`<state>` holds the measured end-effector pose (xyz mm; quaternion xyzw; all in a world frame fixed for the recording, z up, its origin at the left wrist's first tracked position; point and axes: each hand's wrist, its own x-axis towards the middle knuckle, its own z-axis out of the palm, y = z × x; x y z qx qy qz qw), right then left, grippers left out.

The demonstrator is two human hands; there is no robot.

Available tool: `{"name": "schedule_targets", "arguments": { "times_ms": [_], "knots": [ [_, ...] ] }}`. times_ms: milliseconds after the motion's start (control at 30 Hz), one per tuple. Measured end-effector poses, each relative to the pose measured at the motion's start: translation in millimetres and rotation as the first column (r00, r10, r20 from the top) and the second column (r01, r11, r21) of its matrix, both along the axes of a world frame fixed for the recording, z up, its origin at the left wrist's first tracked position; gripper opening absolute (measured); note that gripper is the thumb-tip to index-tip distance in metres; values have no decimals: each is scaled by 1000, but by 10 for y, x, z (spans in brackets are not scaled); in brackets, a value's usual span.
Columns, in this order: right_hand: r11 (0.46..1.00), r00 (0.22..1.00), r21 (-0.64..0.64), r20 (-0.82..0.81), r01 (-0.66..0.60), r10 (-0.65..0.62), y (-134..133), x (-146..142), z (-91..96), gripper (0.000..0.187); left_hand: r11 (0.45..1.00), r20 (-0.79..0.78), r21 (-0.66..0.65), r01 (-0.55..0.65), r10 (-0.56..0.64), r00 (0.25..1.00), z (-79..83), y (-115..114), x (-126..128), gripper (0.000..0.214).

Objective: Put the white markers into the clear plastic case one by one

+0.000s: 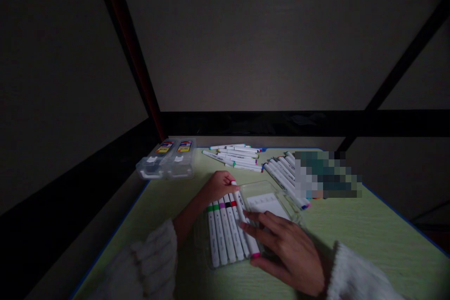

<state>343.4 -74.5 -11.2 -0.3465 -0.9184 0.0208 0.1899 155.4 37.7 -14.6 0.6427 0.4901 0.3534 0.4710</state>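
A white marker with pink ends (247, 234) lies slanted over the right side of a clear plastic case (211, 267). My left hand (221, 183) pinches its far end between thumb and fingers. Along its right side rest the outstretched fingertips of my right hand (290, 246), with the thumb by the near pink end; the fingers are spread, not wrapped round it. Several white markers (221, 239) with green, purple, black and red bands fill the case side by side. The case's opened lid (260, 185) extends to the right, with a white card (267, 204) in it.
Two closed clear cases (179, 166) with colourful labels stand at the back left of the green table (351, 234). Loose white markers (239, 154) lie at the back. Another marker pile (281, 173) is at the right, partly behind a pixelated patch. A dark wall rises behind.
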Motion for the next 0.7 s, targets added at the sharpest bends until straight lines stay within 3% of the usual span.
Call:
{"name": "schedule_targets", "arguments": {
  "times_ms": [333,700],
  "knots": [
    [999,1000,-20,-5,-31,31,16,-1,26,46,999,-2,-42,-3,3,1000,-15,27,-17,20],
    [999,998,5,40,-54,54,26,-22,71,47,1000,-123,-27,14,-18,992,4,88,-108,20]
  ]
}}
